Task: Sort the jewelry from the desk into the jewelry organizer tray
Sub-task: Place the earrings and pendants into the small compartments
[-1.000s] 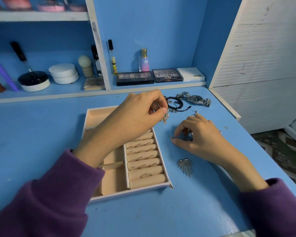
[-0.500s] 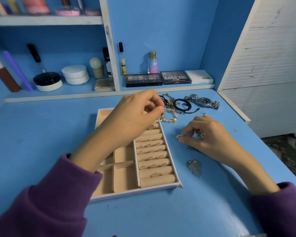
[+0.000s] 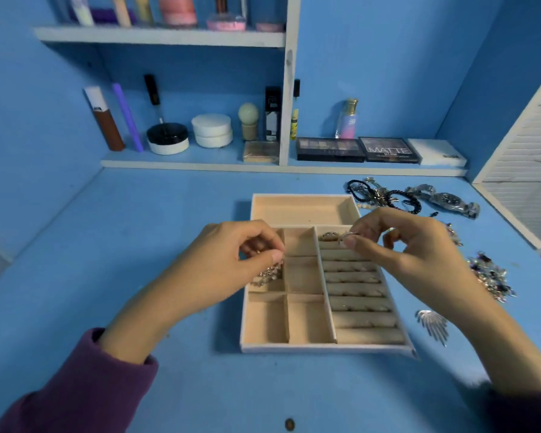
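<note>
Fingers [image 3: 274,255] of the left hand [image 3: 231,264] are curled nearly closed, thumb against forefinger, pinching a sparkly chain piece [image 3: 267,274] by its top end. It dangles into the upper-left small compartment of the jewelry organizer tray [image 3: 325,349] at the centre of the frame. Holding it from above, I judge, lets it settle in without bunching.

Fingers [image 3: 355,243] of the right hand [image 3: 413,254] are also drawn close, pinching a ring [image 3: 345,235] just above the topmost roll in the tray's right-hand column. The edge-on hold looks meant to slide the band into the slot between rolls. Glints lower down the rolls may be rings, but they are too blurred to tell.

Further out, unsorted pieces lie on the blue tabletop [image 3: 169,229] to the tray's right: black cord bracelets [image 3: 384,195] and a watch [image 3: 447,201] toward the upper right, a beaded cluster [image 3: 491,276] at the right edge, and a leaf-shaped brooch [image 3: 433,326] near the tray's lower right corner. Much of the sorting is left to do.
</note>
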Motion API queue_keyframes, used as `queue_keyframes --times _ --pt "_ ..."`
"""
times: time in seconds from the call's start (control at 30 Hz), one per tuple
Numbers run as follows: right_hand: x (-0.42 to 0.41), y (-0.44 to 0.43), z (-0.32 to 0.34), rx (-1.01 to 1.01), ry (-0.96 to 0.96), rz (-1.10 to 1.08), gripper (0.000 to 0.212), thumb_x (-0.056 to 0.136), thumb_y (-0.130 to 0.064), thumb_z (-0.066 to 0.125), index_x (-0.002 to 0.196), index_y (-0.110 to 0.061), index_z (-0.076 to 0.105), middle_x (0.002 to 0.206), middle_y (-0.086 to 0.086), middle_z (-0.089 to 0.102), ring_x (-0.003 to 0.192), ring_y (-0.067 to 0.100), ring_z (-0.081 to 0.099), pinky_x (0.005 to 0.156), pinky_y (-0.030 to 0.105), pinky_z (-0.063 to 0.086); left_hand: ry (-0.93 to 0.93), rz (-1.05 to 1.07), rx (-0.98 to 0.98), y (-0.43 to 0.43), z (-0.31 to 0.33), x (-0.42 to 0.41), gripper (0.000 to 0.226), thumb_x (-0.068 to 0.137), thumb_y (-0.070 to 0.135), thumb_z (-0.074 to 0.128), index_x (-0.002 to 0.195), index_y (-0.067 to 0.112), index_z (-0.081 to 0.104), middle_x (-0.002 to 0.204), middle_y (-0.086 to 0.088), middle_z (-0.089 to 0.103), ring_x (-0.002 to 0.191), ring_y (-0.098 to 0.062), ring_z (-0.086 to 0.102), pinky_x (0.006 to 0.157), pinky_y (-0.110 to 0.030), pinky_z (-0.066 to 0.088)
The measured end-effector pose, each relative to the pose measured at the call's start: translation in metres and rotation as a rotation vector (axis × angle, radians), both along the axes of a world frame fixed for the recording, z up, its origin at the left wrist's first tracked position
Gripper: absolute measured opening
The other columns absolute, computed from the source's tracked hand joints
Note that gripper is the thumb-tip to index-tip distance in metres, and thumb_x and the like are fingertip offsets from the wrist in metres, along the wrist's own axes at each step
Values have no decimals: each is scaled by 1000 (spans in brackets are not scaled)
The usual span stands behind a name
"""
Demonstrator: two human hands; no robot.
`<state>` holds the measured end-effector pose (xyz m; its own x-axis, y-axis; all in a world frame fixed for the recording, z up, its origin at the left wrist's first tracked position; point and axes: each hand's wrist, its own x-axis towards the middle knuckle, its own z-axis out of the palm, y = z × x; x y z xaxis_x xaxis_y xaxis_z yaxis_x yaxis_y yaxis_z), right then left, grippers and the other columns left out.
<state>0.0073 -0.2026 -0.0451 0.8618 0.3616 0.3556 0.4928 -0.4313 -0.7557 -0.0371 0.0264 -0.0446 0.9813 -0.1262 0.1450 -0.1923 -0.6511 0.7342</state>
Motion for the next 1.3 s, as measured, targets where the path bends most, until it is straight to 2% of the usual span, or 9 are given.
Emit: queue_keyframes --times 0.13,0.3,0.4,0.57,0.77,0.9,1.03,1.17,1.3 --pt "3 20 7 -75 -15 2 9 75 -22 73 69 -22 67 63 2 59 60 9 50 54 16 35 -47 32 154 7 -5 -1 12 82 29 61 73 34 65 70 14 65 66 -8 52 58 -16 40" --pt "14 39 2 -311 -74 -94 8 74 -25 73 69 -23 67 62 -6 51 59 6 45 58 16 34 -158 246 -82 13 -20 13 13 86 24 57 75 25 65 72 9 67 66 -21 56 56 -22 38" --pt "17 48 0 -342 -85 -131 9 76 -26 72 74 -17 71 64 -5 50 62 6 45 60 26 36 -187 289 -134 15 -24 16 13 86 21 56 77 22 66 72 3 67 65 -16 54 53 -15 36" --pt "19 58 1 -374 -46 -115 13 80 -28 67 76 -17 74 68 -6 52 64 6 47 55 19 33 -205 294 -139 17 -25 18 13 87 22 57 77 23 66 70 9 66 65 -15 54 54 -12 36" --pt "21 59 -4 -542 -156 -169 17 86 -23 58 95 -18 72 74 -4 49 88 18 47 69 28 35 -207 302 -115 18 -27 19 15 88 22 55 77 26 65 70 9 66 64 -17 55 54 -15 37" --pt "21 55 -5 -525 -196 -181 16 85 -17 58 93 -18 71 72 -7 43 82 13 38 70 26 30 -230 305 -83 19 -27 18 13 88 22 55 79 24 65 72 9 66 68 -14 55 57 -14 37" --pt "21 47 -7 -484 -196 -157 14 83 -15 59 88 -18 72 73 -3 52 81 16 44 70 29 36 -284 271 -13 17 -27 16 12 88 21 55 84 17 66 77 8 67 71 -7 54 57 -11 38" --pt "19 26 -4 -417 -166 -168 13 83 -12 61 85 -19 72 73 -8 51 83 18 46 67 24 28 -350 250 17 4 -20 17 11 88 19 56 84 16 66 80 8 68 72 -3 53 62 -7 35" --pt "15 -9 -1 -395 -144 -179 13 83 -15 62 87 -23 72 79 0 60 83 15 52 66 10 35 -353 139 52 -28 -5 20 11 87 23 55 83 22 66 78 17 63 78 5 50 68 -7 35"
